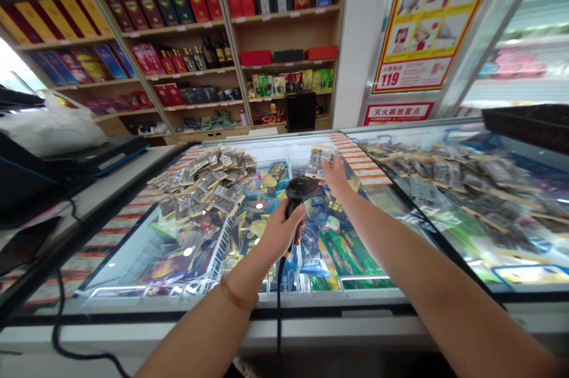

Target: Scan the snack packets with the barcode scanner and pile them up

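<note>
1. Now gripping a black scanner [302, 187] with the left hand [284, 227], curled around the handle, above a black cord [279, 307] hanging down.
2. Pinching a small clear packet [316, 160] by its right side with the right hand [336, 175], just past the scanner, at the far part of the freezer [320, 327].
3. Cannot tell if lifted or flat on the glass top [120, 265].
4. To the left, on the glass, a big pile of packets [208, 179].
5. Well to the right, another pile [466, 173].
6. Under the glass, bright bags [355, 253].
7. At the back, shelves [284, 15] with boxes [173, 2].
</note>
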The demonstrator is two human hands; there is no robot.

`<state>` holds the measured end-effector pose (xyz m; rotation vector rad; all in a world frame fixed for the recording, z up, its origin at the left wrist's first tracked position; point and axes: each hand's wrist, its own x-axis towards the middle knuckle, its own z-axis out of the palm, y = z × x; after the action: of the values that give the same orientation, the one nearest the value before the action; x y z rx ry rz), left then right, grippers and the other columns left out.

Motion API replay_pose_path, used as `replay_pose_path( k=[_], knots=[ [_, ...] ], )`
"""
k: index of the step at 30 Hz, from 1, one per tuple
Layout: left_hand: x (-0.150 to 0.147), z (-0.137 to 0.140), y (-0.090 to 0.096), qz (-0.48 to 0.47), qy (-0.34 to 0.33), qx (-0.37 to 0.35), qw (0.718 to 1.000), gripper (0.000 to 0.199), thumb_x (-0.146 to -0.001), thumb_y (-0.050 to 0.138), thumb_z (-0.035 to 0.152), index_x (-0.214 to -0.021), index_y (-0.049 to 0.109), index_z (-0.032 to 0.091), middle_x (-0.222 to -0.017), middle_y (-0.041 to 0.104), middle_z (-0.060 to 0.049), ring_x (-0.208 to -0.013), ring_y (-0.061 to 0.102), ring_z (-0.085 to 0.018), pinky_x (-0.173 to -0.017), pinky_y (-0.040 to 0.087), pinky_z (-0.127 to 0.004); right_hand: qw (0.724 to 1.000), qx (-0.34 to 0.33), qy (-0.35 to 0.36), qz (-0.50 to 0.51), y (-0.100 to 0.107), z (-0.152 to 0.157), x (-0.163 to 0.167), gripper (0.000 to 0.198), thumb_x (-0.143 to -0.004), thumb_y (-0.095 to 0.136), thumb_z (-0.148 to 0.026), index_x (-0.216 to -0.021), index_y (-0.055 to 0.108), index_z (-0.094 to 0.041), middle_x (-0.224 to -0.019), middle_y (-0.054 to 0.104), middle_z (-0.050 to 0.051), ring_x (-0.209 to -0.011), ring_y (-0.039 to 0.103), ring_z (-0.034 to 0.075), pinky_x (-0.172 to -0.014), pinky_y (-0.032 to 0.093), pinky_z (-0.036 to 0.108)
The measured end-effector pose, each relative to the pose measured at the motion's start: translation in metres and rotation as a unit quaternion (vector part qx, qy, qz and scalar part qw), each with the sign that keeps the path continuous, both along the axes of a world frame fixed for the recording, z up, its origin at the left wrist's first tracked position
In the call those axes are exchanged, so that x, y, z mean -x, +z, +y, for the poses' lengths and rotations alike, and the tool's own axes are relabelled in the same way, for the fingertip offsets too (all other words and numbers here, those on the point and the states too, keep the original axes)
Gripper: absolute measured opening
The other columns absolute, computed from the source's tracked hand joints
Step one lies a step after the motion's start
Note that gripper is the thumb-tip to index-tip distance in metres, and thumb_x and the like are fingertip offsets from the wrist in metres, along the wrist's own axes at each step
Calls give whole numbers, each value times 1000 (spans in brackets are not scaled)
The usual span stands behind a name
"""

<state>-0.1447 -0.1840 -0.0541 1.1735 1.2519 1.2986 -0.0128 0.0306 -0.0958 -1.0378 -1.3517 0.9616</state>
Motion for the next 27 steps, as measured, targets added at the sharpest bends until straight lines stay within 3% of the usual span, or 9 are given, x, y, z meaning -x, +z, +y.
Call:
replay_pose_path(
  k=[3, 6, 12, 16, 19, 23, 27],
  knots=[
    [3, -2, 10, -47, 57, 12, 997, 55, -71, 72, 70, -85, 49, 22, -59, 56, 6, -37, 47, -9, -36, 37, -23, 996, 18, -52, -71, 4, -4, 0, 32, -99, 48, -43, -122, 52, -20, -78, 66, 2, -47, 58, 15, -48, 46, 28],
    [19, -11, 24, -78, 102, 21, 991, 54, -71, 73, 68, -84, 50, 22, -59, 57, 5, -37, 48, -9, -36, 38, -22, 992, 43, -66, -99, 7, -7, 2, 30, -100, 47, -34, -126, 50, -19, -84, 68, 2, -45, 58, 13, -46, 45, 26],
    [97, -50, 35, -72, 201, 1, 977, 52, -69, 76, 64, -85, 50, 22, -57, 57, 6, -37, 48, -9, -37, 38, -22, 993, 63, 7, -96, 25, -14, 31, 30, -92, 61, -23, -121, 55, -19, -79, 68, 0, -46, 61, 12, -42, 42, 22],
    [152, -78, 35, -95, 297, -5, 950, 48, -71, 75, 61, -86, 50, 22, -57, 57, 6, -39, 49, -9, -38, 39, -21, 991, 49, 109, -56, 56, -23, 93, 20, -86, 72, -29, -99, 63, -18, -57, 59, -6, -42, 56, 11, -39, 36, 19],
    [179, -95, 37, -102, 337, -5, 936, 48, -71, 74, 60, -87, 50, 22, -56, 56, 6, -39, 48, -10, -38, 39, -21, 984, 58, 170, -21, 83, -31, 158, 18, -81, 78, -29, -88, 65, -19, -52, 59, -5, -46, 59, 13, -41, 40, 20],
    [195, -111, 40, -100, 347, 0, 932, 52, -69, 74, 64, -89, 50, 22, -56, 56, 6, -39, 48, -10, -38, 39, -22, 965, 101, 240, 15, 109, -42, 238, 20, -77, 83, -25, -77, 64, -19, -55, 61, -4, -51, 62, 12, -48, 48, 21],
    [197, -118, 39, -94, 338, 15, 936, 54, -68, 74, 67, -85, 49, 22, -54, 56, 6, -38, 48, -11, -37, 39, -22, 933, 166, 305, 95, 119, -51, 278, 20, -78, 80, -10, -84, 62, -19, -63, 62, -3, -60, 68, 13, -58, 58, 24]
  ],
)
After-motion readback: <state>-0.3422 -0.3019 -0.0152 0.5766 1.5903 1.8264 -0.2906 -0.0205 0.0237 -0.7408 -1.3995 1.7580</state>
